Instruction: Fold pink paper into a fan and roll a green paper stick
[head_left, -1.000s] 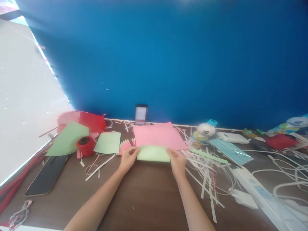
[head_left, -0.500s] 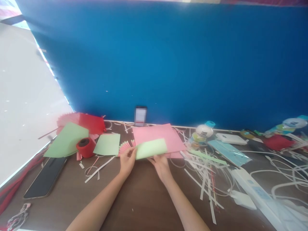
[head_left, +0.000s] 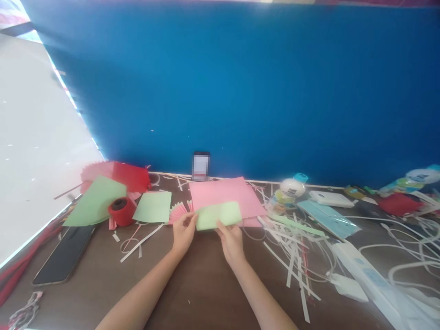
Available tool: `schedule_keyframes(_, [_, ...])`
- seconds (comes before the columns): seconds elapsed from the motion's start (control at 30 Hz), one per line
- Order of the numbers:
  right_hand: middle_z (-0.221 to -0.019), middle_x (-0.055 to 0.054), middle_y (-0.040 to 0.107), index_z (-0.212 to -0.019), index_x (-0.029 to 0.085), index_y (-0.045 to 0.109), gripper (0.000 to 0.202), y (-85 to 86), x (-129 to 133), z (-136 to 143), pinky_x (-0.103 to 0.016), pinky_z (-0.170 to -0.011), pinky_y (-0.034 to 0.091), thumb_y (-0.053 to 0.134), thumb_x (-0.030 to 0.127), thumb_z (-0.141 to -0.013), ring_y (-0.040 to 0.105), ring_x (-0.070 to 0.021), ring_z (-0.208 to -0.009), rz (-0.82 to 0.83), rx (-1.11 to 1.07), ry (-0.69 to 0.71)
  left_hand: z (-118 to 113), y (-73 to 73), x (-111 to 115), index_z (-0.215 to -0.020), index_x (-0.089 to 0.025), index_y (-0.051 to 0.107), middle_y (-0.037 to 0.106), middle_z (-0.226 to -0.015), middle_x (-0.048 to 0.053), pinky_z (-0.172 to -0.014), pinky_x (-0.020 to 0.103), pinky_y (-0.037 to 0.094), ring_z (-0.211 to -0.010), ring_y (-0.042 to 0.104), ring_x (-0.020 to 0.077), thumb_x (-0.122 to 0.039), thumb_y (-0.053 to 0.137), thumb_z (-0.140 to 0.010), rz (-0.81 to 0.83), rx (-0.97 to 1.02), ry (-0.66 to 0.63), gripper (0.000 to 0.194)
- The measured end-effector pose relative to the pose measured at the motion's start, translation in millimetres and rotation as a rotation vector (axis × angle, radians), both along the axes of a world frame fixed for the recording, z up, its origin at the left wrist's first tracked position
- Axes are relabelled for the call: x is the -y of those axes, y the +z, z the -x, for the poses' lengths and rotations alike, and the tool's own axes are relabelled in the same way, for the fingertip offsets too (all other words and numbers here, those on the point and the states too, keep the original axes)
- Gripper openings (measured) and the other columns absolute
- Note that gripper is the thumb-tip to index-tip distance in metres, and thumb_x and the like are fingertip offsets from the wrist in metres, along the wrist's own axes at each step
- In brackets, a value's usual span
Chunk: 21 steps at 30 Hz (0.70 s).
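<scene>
A light green sheet of paper (head_left: 220, 214), apparently folded into a long rectangle, is held between both hands above the table. My left hand (head_left: 184, 231) pinches its left end between thumb and fingers. At its lower right edge my right hand (head_left: 231, 238) grips it, thumb on top and fingers beneath. Behind it lie pink paper sheets (head_left: 220, 192). Left of the held paper, a pleated pink paper fan (head_left: 178, 211) touches a square green sheet (head_left: 153, 207).
A red roll (head_left: 122, 211), larger green paper (head_left: 94, 201) and a phone (head_left: 65, 254) lie to the left. On the right are white paper strips (head_left: 292, 256), a bottle (head_left: 288, 190), a power strip (head_left: 364, 275) and tangled cables (head_left: 409, 238). A blue partition (head_left: 220, 91) rises behind.
The green paper has dropped slightly and shifted a little right. My right thumb has moved from below the paper's edge onto its front.
</scene>
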State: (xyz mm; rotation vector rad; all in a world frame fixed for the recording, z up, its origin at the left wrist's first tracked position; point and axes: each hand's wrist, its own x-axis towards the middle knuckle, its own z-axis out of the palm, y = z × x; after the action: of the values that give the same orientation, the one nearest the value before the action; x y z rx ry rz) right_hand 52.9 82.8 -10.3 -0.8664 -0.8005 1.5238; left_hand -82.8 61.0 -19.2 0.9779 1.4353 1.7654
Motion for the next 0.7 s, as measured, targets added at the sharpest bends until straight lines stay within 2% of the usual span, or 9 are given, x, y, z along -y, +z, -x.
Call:
schedule_keyframes(0.13, [-0.091,-0.008,0.067,-0.093,0.015,0.059,0.038,-2.7,-4.2,-4.2,-0.036,-0.075,0.050,0.071,0.025,-0.059,0.062,-0.0235,-0.086,-0.035,0.109,-0.013,4.5,-1.8,-4.0,-0.076,-0.013,0.064,0.066,-0.070,0.005,-0.063,0.025,0.048,-0.068,0.061,0.0158,-0.038,0.065,-0.063,0.029,0.105,-0.069,0.028])
schedule_keyframes(0.23, [-0.087,-0.008,0.068,-0.090,0.014,0.060,0.039,0.1,-9.2,-12.4,-0.036,-0.076,0.049,0.073,0.025,-0.055,0.062,-0.0242,-0.083,-0.084,0.226,-0.004,9.1,0.2,-5.2,-0.087,-0.014,0.063,0.066,-0.072,0.004,-0.062,0.024,0.048,-0.068,0.060,0.0145,-0.037,0.064,-0.064,0.058,0.140,-0.178,0.033])
schedule_keyframes(0.33, [-0.086,-0.008,0.068,-0.090,0.014,0.059,0.041,3.3,-13.4,-20.9,-0.037,-0.076,0.049,0.073,0.025,-0.053,0.063,-0.0247,-0.082,-0.108,0.314,0.078,11.4,3.2,-4.2,-0.093,-0.014,0.064,0.068,-0.080,0.006,-0.069,0.025,0.047,-0.076,0.061,0.0159,-0.036,0.064,-0.065,0.084,0.104,-0.268,0.035])
schedule_keyframes(0.43, [-0.086,-0.008,0.068,-0.094,0.015,0.058,0.042,3.0,-16.3,-25.7,-0.037,-0.074,0.049,0.072,0.026,-0.055,0.063,-0.0240,-0.080,-0.115,0.329,0.147,10.8,4.2,-2.7,-0.084,-0.012,0.067,0.068,-0.084,0.009,-0.070,0.027,0.048,-0.078,0.062,0.0190,-0.036,0.063,-0.066,0.105,0.050,-0.351,0.030])
schedule_keyframes(0.57, [-0.088,-0.009,0.068,-0.089,0.015,0.060,0.033,-0.1,-18.1,-26.0,-0.035,-0.074,0.049,0.068,0.031,-0.061,0.063,-0.0229,-0.081,-0.127,0.296,0.121,8.4,2.3,-2.3,-0.077,-0.012,0.067,0.068,-0.081,0.008,-0.069,0.027,0.049,-0.075,0.062,0.0185,-0.036,0.063,-0.066,0.094,0.010,-0.386,0.027])
schedule_keyframes(0.7, [-0.084,-0.010,0.068,-0.086,0.015,0.062,0.033,-0.5,-17.2,-24.2,-0.034,-0.070,0.049,0.070,0.033,-0.059,0.063,-0.0232,-0.076,-0.142,0.343,0.172,7.1,0.0,-3.7,-0.082,-0.011,0.065,0.068,-0.078,0.008,-0.063,0.026,0.049,-0.070,0.062,0.0176,-0.038,0.062,-0.066,0.124,0.037,-0.416,0.032])
